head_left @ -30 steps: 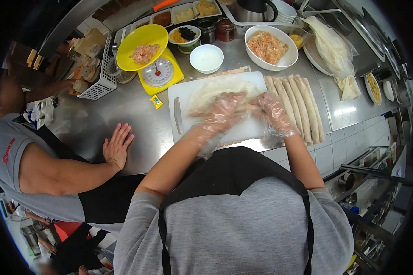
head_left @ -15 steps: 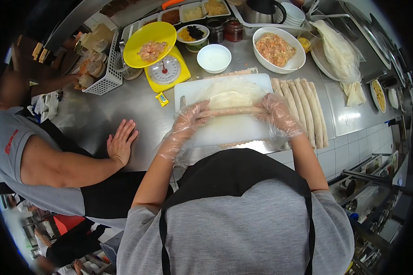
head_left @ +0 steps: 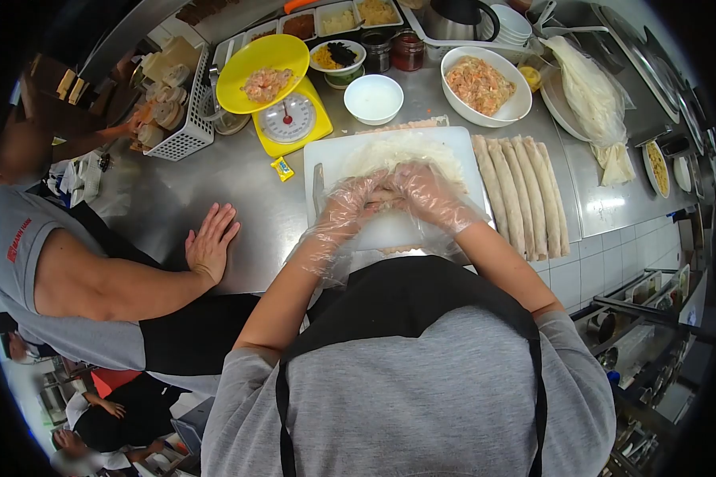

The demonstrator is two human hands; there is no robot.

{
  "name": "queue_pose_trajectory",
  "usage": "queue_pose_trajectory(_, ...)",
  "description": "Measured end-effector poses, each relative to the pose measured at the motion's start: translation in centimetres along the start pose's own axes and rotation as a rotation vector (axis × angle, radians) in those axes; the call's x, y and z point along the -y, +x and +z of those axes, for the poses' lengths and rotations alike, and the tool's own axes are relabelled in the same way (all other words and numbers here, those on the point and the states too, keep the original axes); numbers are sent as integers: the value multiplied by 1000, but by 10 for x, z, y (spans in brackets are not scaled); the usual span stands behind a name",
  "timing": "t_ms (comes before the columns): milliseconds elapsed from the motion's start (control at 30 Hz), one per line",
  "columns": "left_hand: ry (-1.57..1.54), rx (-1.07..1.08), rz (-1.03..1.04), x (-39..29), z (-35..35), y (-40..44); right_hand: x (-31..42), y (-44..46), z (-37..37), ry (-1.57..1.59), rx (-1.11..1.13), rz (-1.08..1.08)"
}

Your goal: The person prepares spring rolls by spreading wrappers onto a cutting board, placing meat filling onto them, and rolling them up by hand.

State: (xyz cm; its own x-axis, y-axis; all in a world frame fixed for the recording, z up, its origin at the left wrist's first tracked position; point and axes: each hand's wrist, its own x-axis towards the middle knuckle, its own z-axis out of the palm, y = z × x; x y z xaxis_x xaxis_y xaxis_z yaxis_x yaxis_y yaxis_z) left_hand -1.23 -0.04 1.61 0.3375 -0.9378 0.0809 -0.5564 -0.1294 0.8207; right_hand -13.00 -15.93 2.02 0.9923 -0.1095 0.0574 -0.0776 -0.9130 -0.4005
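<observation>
Both my hands wear clear plastic gloves and are close together over the white cutting board [head_left: 390,233]. My left hand [head_left: 350,205] and my right hand [head_left: 431,195] have their fingers curled over the middle of a filled roll [head_left: 384,199], which lies crosswise and is mostly hidden beneath them. Beyond the fingers, a thin pale wrapper sheet [head_left: 418,155] spreads over the far part of the board. To the right of the board, several long finished rolls [head_left: 525,199] lie side by side.
A yellow scale [head_left: 317,127] carries minced filling in its pan. Behind the board stand a small white bowl [head_left: 373,99] and a large bowl of filling [head_left: 521,103]. At left, a co-worker's hand [head_left: 211,242] rests flat on the steel counter [head_left: 250,199] beside a white basket [head_left: 191,135].
My hands have come inward from the two ends of the roll to its middle, the right one travelling further. The co-worker's hand on the counter stays in place.
</observation>
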Motion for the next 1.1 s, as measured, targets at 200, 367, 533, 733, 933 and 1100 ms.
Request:
queue_pose_trajectory(200, 343, -155, 96, 8, 0, -9, 18, -7, 4, -147, -155, 38)
queue_pose_trajectory(367, 399, -190, 52, 13, -3, -15, -20, -34, -10, -10, -225, 46)
queue_pose_trajectory(533, 322, -160, -4, 16, -2, -14, -48, -50, -22, 117, -233, -69)
queue_pose_trajectory(733, 342, -146, -36, 9, -5, -15, -65, -65, -23, 188, -291, -84)
queue_pose_trajectory(933, 345, -112, -10, 17, -8, -15, -72, -72, -34, 220, -217, -43)
queue_pose_trajectory(1100, 230, -76, -67, 20, -17, -17, -75, -74, -43, 212, -136, 5)
